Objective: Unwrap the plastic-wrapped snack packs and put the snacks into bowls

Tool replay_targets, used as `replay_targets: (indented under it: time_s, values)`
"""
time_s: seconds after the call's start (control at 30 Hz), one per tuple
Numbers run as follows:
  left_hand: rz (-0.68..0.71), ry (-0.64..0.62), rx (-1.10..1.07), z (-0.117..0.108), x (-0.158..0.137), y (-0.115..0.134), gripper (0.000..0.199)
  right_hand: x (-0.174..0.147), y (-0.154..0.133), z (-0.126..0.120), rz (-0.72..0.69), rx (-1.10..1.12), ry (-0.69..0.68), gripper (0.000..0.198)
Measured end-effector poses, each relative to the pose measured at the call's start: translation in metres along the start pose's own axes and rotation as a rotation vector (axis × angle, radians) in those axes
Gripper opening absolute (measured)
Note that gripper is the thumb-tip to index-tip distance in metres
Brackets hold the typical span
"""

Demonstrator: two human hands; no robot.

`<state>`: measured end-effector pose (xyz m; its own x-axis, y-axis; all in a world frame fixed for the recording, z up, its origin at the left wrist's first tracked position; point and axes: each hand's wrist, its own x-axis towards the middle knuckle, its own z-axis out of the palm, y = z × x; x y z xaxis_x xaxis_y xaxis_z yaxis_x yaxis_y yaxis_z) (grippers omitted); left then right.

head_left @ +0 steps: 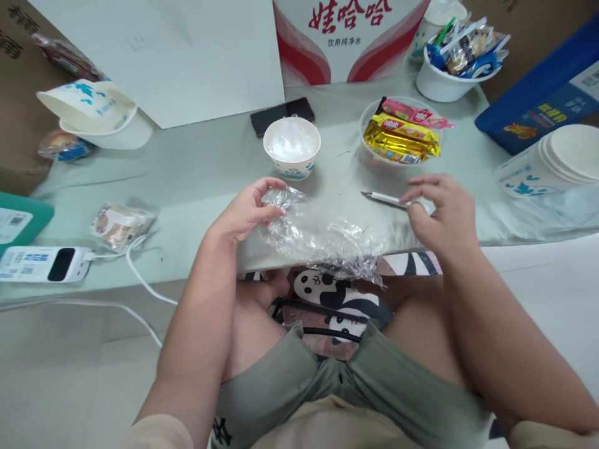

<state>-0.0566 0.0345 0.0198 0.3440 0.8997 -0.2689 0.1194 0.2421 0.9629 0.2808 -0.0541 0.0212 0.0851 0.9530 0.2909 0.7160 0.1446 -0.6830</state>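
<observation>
My left hand (250, 212) is curled round one end of a crumpled sheet of clear plastic film (318, 240), its thumb and fingertips on the film. The film spreads across the cloth and hangs over the table's front edge. My right hand (442, 209) has its thumb and fingertips at the handle end of a slim white craft knife (384, 198), whose blade points left. Just beyond the film stands a printed paper bowl (292, 167) with clear plastic inside it.
A dark phone (262, 123) lies behind the bowl. A clear bowl (365, 128) holds wrapped snacks (397, 137); a white tub (437, 84) holds more. Stacked paper cups (524, 171) are at right. A power strip (42, 264), cables and a packaged snack (120, 226) lie left. White boxes stand behind.
</observation>
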Motion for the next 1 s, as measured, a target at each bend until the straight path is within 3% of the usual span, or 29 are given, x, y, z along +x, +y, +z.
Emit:
replay_targets:
  time_s: [0.07,0.17,0.2,0.27,0.33,0.4,0.43,0.47,0.57,0.63,0.73,0.83,1.0]
  values:
    - [0.027,-0.084,-0.010,0.004,0.000,-0.001,0.054,0.005,-0.018,0.014,0.036,0.155,-0.010,0.018]
    - [0.023,-0.214,-0.036,0.013,0.000,-0.002,0.064,0.008,-0.044,0.049,0.145,0.403,-0.329,0.053]
    - [0.032,-0.243,-0.049,0.016,0.000,-0.002,0.067,0.009,-0.051,0.061,0.198,0.437,-0.442,0.054]
    - [0.105,-0.194,-0.085,0.021,0.000,-0.003,0.064,0.010,-0.058,0.078,0.259,0.417,-0.582,0.033]
    - [0.238,0.052,-0.102,0.022,0.001,-0.003,0.044,0.013,-0.060,0.085,0.256,0.354,-0.559,0.008]
    - [0.292,0.332,-0.082,0.022,0.000,-0.003,0.017,0.014,-0.060,0.084,0.221,0.301,-0.437,0.008]
    - [0.248,0.391,-0.057,0.022,-0.001,-0.003,0.018,0.014,-0.060,0.082,0.208,0.280,-0.375,0.008]
    - [0.164,0.379,-0.029,0.022,-0.002,-0.002,0.024,0.014,-0.060,0.079,0.195,0.260,-0.330,0.007]
    - [-0.108,0.122,0.039,0.027,-0.006,-0.001,0.033,0.010,-0.062,0.075,0.148,0.225,-0.298,0.006]
    - [-0.171,0.031,0.041,0.033,-0.007,-0.001,0.031,0.006,-0.064,0.076,0.110,0.215,-0.319,0.007]
    - [-0.166,0.035,-0.021,0.037,-0.004,-0.002,0.034,0.004,-0.066,0.078,0.074,0.187,-0.342,0.010]
    - [-0.132,-0.016,-0.098,0.034,-0.002,-0.001,0.018,0.004,-0.066,0.079,0.077,0.191,-0.346,0.008]
    - [-0.079,-0.128,-0.305,0.035,-0.007,0.003,0.039,0.004,-0.067,0.078,0.077,0.235,-0.361,0.009]
